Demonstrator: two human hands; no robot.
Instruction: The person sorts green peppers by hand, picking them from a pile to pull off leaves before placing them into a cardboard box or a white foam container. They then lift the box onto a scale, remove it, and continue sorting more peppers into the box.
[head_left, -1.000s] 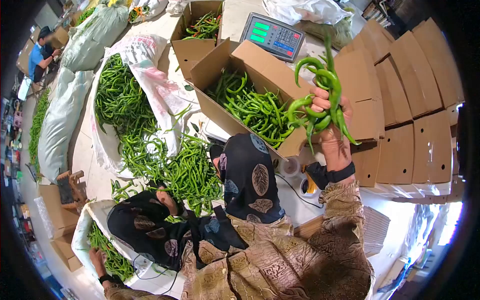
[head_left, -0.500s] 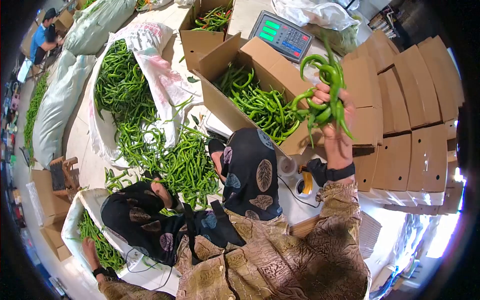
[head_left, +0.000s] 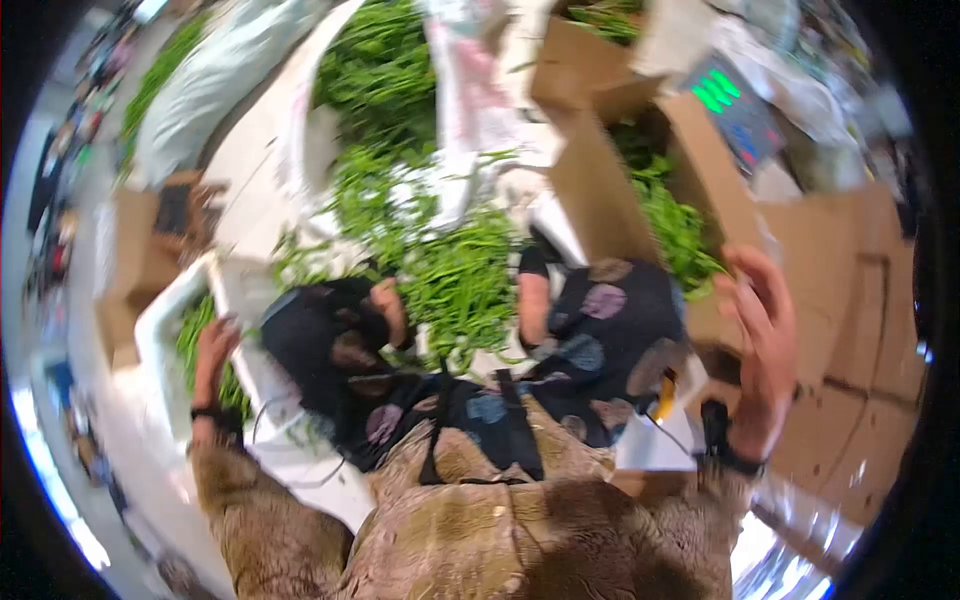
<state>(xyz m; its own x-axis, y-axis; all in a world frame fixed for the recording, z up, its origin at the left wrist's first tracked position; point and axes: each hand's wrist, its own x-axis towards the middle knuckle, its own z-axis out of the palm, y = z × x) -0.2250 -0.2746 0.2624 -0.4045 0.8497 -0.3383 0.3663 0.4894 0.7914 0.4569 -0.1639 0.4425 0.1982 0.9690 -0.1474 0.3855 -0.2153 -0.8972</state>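
Note:
My right hand (head_left: 762, 325) is raised beside the cardboard box (head_left: 603, 190), its fingers apart and slightly bent, with nothing visible in them. Inside that box lie green chili peppers (head_left: 672, 222). On the left, my left hand (head_left: 212, 350) hovers over a white foam box (head_left: 160, 345) holding more green peppers (head_left: 240, 395). Its fingers look loosely spread and hold nothing I can see, though motion blurs them. Between my feet spreads a heap of green peppers (head_left: 455, 280), spilling from an open white sack (head_left: 455, 110).
A scale with a lit green display (head_left: 716, 90) stands behind the cardboard box. Cardboard cartons (head_left: 830, 290) are stacked on the right. A full white sack (head_left: 215, 85) and a small wooden stool (head_left: 185, 215) are on the left. A cable (head_left: 300, 485) runs near the foam box.
My right hand has let go of its bunch of green peppers and drawn back from the box. The left hand has moved forward over the foam box. My view has turned left and down.

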